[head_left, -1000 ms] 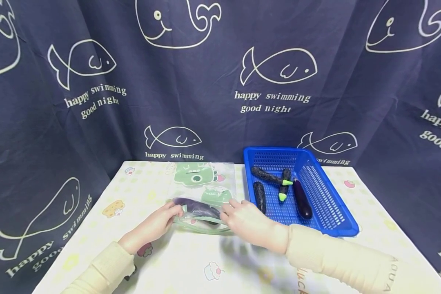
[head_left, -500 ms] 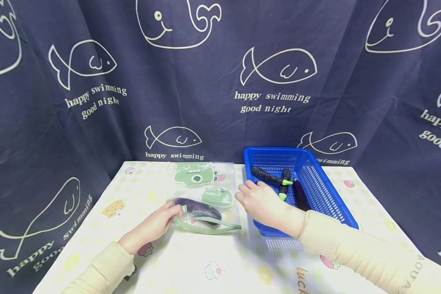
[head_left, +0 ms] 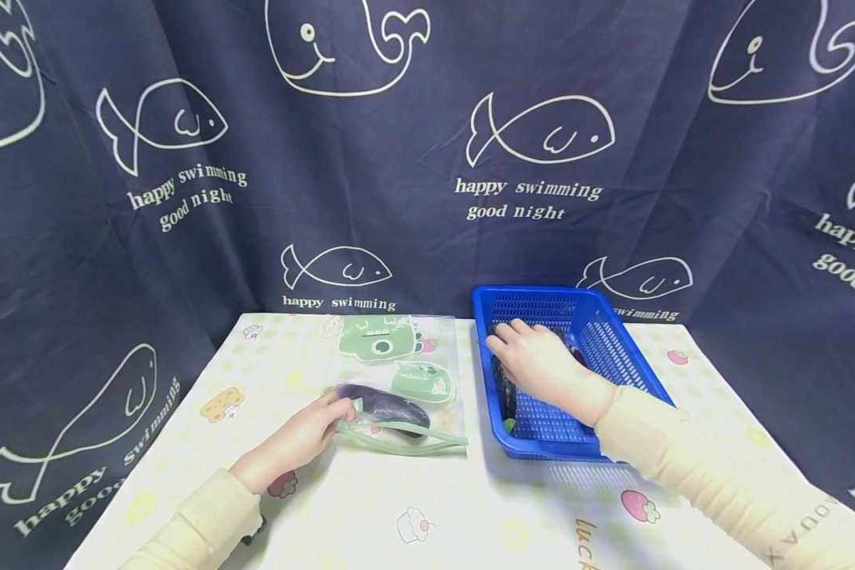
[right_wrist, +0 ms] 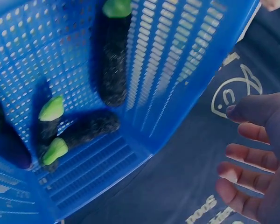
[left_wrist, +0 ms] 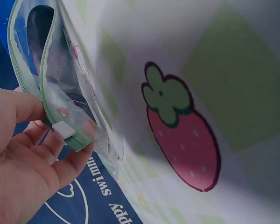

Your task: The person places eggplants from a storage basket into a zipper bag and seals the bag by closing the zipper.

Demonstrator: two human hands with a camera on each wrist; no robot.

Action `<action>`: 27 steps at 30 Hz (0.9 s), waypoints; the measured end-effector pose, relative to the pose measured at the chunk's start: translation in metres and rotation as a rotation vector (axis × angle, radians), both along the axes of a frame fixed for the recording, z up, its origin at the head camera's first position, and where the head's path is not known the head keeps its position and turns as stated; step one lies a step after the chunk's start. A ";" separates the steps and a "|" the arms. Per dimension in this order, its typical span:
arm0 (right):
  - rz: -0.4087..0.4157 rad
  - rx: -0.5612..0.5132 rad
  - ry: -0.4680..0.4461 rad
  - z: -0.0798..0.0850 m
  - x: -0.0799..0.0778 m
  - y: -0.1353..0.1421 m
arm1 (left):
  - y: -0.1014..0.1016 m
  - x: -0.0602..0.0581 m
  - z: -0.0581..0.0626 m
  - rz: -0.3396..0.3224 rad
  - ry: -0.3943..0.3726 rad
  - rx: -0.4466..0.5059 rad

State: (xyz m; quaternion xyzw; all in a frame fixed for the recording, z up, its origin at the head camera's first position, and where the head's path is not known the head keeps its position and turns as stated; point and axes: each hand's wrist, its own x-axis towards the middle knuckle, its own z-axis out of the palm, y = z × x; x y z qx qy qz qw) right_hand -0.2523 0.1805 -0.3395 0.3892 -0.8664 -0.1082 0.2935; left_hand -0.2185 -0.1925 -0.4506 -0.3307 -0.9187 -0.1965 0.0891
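Observation:
At the table's middle, my left hand (head_left: 321, 423) pinches the left corner of a clear zip bag (head_left: 442, 419) near its white slider (left_wrist: 64, 130). Inside the bag lies a purple eggplant (head_left: 388, 408), and the green-edged mouth gapes. Over the blue basket (head_left: 495, 439) is my right hand (head_left: 545, 364), fingers loosely bent and holding nothing. Below it in the basket are several dark, rough-skinned cucumbers (right_wrist: 114, 60) with light green ends, partly covered by the hand in the head view. Another eggplant (right_wrist: 9, 140) lies along the basket's other side.
A light patterned cloth (head_left: 356, 514) covers the table. Dark blue fabric printed with fish (head_left: 427, 237) hangs behind and at both sides. The basket's raised perforated walls stand around the vegetables, to the right of the bag.
My right hand has let go of the bag's right side and moved right and away from me, over the basket. The left hand stays at the bag's corner.

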 end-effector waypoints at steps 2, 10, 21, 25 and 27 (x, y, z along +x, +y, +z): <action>-0.025 -0.011 -0.030 0.000 -0.004 0.005 | 0.000 0.000 0.000 0.001 -0.001 -0.001; -0.099 -0.031 -0.121 0.000 -0.014 0.021 | 0.000 0.000 0.000 0.001 -0.001 0.002; -0.244 -0.089 -0.328 0.000 -0.029 0.043 | 0.000 -0.001 -0.002 0.003 -0.002 0.001; -0.316 -0.130 -0.426 -0.001 -0.036 0.053 | 0.000 -0.002 -0.002 -0.001 -0.007 0.006; -0.341 -0.150 -0.460 -0.002 -0.040 0.058 | -0.001 -0.002 -0.002 -0.002 -0.007 0.009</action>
